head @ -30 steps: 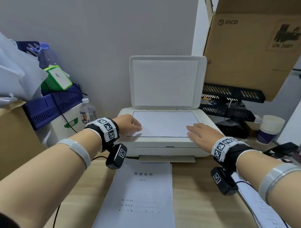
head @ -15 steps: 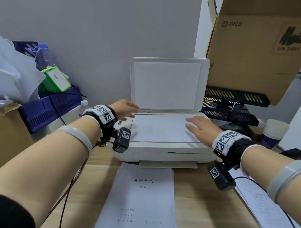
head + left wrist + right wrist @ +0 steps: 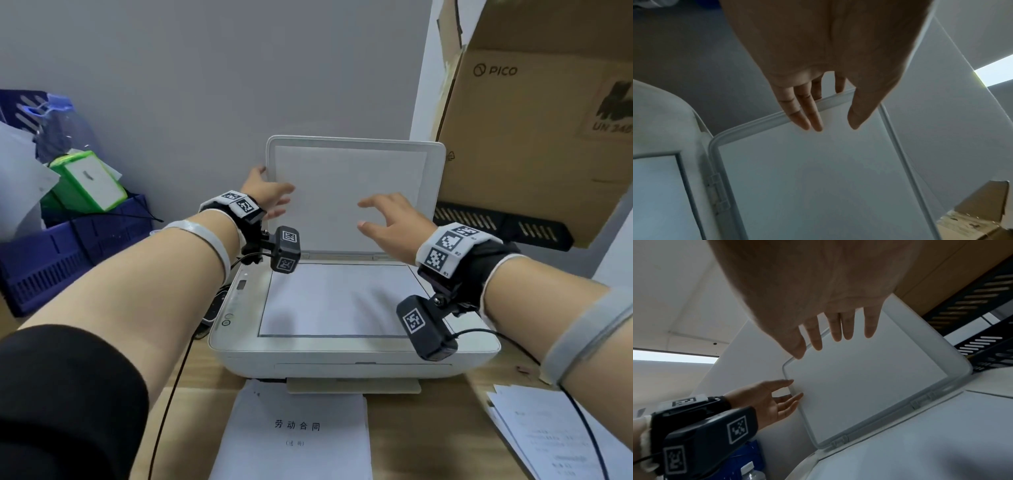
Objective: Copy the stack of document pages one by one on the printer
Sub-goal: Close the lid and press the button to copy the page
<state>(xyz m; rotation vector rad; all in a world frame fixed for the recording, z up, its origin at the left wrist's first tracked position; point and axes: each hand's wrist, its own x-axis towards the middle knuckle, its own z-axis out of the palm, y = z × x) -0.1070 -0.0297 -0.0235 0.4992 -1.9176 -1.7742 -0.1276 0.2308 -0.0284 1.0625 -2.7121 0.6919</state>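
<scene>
The white printer (image 3: 342, 356) stands at the desk's middle with its lid (image 3: 352, 192) raised upright. A white sheet (image 3: 339, 301) lies flat on the scanner glass. My left hand (image 3: 270, 192) is at the lid's left edge, its straight fingers (image 3: 807, 116) straddling the rim and its thumb in front. My right hand (image 3: 380, 216) hovers in front of the lid's inner face, fingers (image 3: 846, 327) spread and holding nothing. A printed page stack (image 3: 294, 435) lies on the desk in front of the printer.
More printed pages (image 3: 548, 442) lie at the desk's right edge. Blue crates (image 3: 68, 246) and a green box (image 3: 89, 181) crowd the left. A large cardboard box (image 3: 534, 130) and black trays (image 3: 496, 222) stand close to the lid's right. A water bottle (image 3: 752, 472) stands left of the printer.
Both hands lifted off the sheet on the glass and rose to the upright lid. The left hand reached the lid's left edge; the right came in front of its inner face.
</scene>
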